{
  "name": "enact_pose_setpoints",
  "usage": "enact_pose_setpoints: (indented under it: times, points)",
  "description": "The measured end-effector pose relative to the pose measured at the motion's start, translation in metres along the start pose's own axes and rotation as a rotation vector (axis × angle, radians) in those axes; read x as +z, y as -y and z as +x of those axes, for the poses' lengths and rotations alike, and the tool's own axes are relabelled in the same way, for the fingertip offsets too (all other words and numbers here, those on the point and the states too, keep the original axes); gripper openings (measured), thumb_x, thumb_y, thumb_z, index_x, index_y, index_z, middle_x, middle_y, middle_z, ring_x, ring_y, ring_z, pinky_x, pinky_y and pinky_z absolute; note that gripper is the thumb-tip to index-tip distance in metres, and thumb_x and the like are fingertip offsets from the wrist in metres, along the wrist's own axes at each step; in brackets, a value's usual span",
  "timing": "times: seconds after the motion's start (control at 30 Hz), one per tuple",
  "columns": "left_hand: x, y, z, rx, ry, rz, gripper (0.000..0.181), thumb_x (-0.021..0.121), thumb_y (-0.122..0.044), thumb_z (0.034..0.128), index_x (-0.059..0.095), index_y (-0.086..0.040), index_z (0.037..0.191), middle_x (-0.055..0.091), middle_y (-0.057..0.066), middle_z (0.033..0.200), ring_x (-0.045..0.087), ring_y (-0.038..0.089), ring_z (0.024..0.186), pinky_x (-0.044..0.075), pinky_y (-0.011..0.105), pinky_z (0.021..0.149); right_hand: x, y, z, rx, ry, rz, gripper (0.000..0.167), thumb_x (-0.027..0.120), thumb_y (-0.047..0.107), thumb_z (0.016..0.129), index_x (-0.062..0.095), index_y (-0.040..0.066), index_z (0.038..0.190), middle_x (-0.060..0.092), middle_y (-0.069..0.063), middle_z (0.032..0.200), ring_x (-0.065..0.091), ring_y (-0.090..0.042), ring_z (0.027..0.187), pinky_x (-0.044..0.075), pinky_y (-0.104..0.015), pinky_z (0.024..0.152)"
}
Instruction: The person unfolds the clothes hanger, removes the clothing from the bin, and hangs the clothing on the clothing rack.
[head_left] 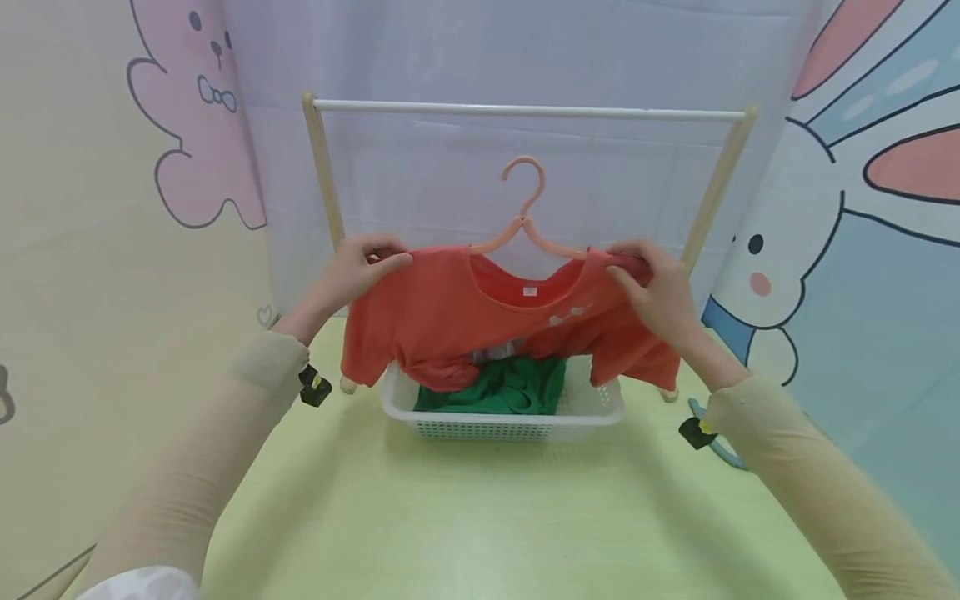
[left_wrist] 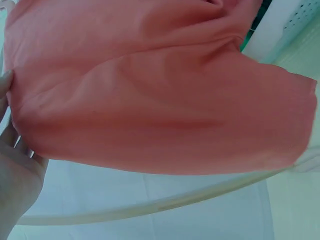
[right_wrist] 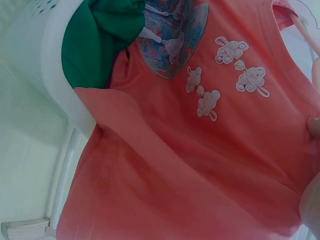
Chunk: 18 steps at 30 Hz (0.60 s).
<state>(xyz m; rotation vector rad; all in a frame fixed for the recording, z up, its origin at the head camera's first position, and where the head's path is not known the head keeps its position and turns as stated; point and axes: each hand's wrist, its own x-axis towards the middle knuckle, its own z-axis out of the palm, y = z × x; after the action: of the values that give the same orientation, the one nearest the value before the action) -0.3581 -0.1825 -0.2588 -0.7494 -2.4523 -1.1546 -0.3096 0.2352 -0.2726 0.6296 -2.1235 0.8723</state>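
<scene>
I see the left hand (head_left: 356,273) pinching one shoulder of the red short-sleeved shirt (head_left: 442,292), the right hand (head_left: 662,293) pinching the other, its bunched lower part over the white perforated basket (head_left: 510,419) holding green cloth (head_left: 521,390). The peach-pink clothes hanger (head_left: 522,219) sits in the neckline, hook upward.

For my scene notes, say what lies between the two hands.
The red shirt, with the peach hanger partly inside it; the head view shows this.

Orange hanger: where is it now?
In the head view, the orange hanger is just right of centre, below the white rail, between the left hand and right hand, its arms running into the red shirt.
</scene>
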Motion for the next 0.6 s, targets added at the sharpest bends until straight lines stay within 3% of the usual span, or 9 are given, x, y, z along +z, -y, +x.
enact_pose_setpoints:
  times: [0.1,0.23,0.37,0.5,0.6]
  points:
    - [-0.003,-0.001,-0.002,-0.014,-0.036,-0.026,0.021,0.068,-0.032,0.0941,0.075,-0.017,0.107,0.069,-0.004,0.096,0.056,0.015,0.083,0.048,0.024,0.071,-0.003,-0.002,0.000,-0.001,-0.010,-0.011,0.028,0.068,0.011,0.093,0.065,0.006,0.120,0.071,-0.011,0.111,0.065,-0.006,0.092,0.046,-0.001,0.083]
    - [-0.004,0.000,-0.003,-0.012,-0.132,-0.045,0.023,0.069,-0.032,0.0933,0.075,-0.014,0.106,0.067,-0.014,0.093,0.058,0.008,0.084,0.048,0.021,0.071,-0.007,-0.002,-0.002,0.008,-0.007,-0.026,0.028,0.068,0.012,0.093,0.065,0.006,0.121,0.070,-0.011,0.112,0.061,0.002,0.093,0.045,-0.001,0.083]
    - [-0.009,0.006,-0.004,-0.007,-0.181,0.003,0.022,0.069,-0.030,0.0933,0.076,-0.011,0.104,0.070,-0.007,0.098,0.059,0.007,0.085,0.049,0.019,0.071,-0.012,-0.003,-0.004,0.032,-0.031,-0.045,0.029,0.069,0.010,0.092,0.065,0.006,0.120,0.070,-0.012,0.112,0.054,0.014,0.091,0.043,0.001,0.081]
    - [-0.010,0.004,-0.004,-0.019,-0.075,0.091,0.025,0.068,-0.035,0.0934,0.075,-0.015,0.106,0.072,0.004,0.104,0.062,0.014,0.090,0.052,0.025,0.078,-0.014,-0.002,-0.005,0.034,-0.039,-0.053,0.029,0.069,0.010,0.092,0.065,0.005,0.120,0.070,-0.013,0.111,0.052,0.017,0.091,0.043,0.001,0.081]
    - [-0.005,-0.002,-0.003,-0.021,0.035,0.118,0.032,0.068,-0.042,0.0919,0.073,-0.020,0.114,0.071,0.003,0.109,0.062,0.018,0.093,0.051,0.032,0.081,-0.013,-0.001,-0.004,0.010,-0.045,-0.044,0.027,0.069,0.010,0.092,0.065,0.005,0.119,0.070,-0.013,0.110,0.052,0.015,0.091,0.044,0.001,0.081]
